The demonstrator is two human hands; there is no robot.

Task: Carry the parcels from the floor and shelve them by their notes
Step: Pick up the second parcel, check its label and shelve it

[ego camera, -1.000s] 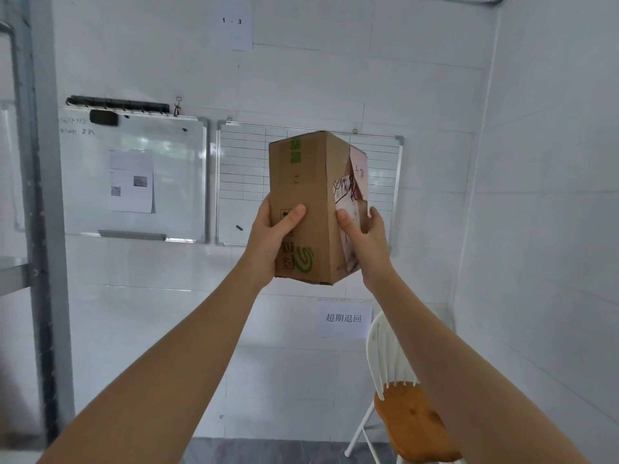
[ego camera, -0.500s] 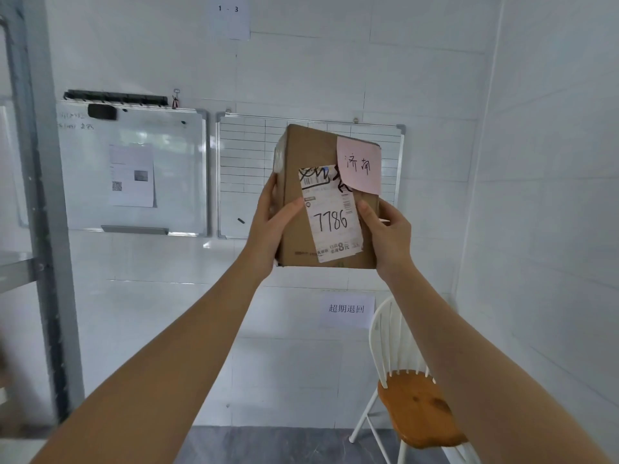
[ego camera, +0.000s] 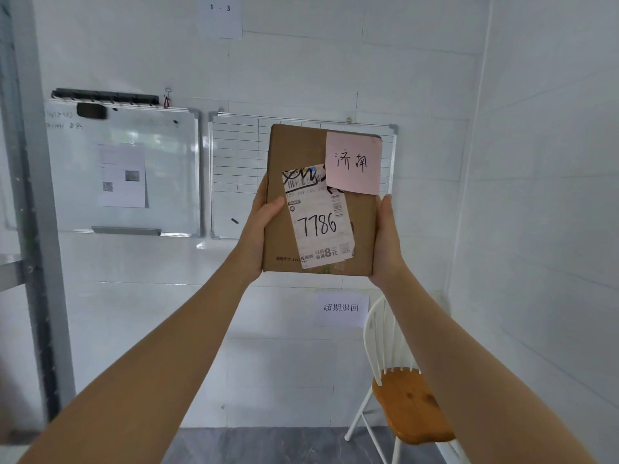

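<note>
I hold a brown cardboard parcel [ego camera: 301,152] up at chest height in front of the wall, its labelled face turned squarely to me. A pink sticky note [ego camera: 354,164] with handwritten characters sits on its upper right corner. Below that is a white shipping label [ego camera: 318,226] marked 7786. My left hand [ego camera: 258,229] grips the parcel's left edge, thumb on the front. My right hand [ego camera: 387,242] clasps the right edge.
A grey metal shelf upright [ego camera: 37,229] stands at the far left with a shelf board [ego camera: 11,269] beside it. Two whiteboards [ego camera: 134,169] hang on the wall. A white chair with a wooden seat [ego camera: 412,403] stands at lower right below a paper sign [ego camera: 341,308].
I have turned the parcel from a corner-on view until the labelled face with the pink note looks straight at me. Both hands kept their hold.
</note>
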